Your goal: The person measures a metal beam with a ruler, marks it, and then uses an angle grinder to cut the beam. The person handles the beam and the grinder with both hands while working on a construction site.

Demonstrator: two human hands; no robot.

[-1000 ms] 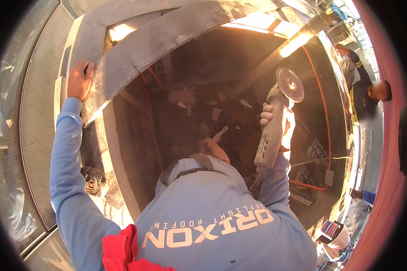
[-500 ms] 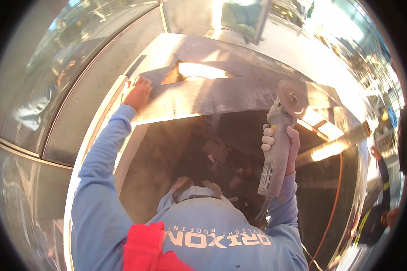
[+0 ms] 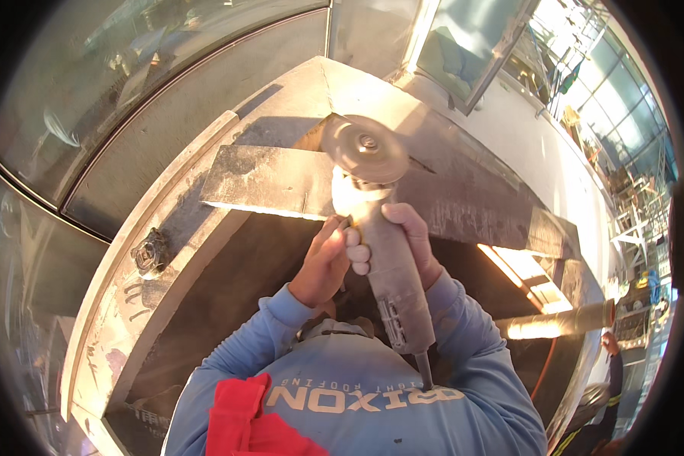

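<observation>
Grey dust-coated angle grinder point(image 3: 391, 262), now gripped by both hands, left point(image 3: 323, 262) newly off the grey metal flashing point(image 3: 273, 178) and right point(image 3: 418, 243), disc raised above it.

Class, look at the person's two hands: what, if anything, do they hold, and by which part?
Both hold one angle grinder. The right hand wraps its grey body behind the disc; the left hand grips the front of the body, beside the head.
</observation>
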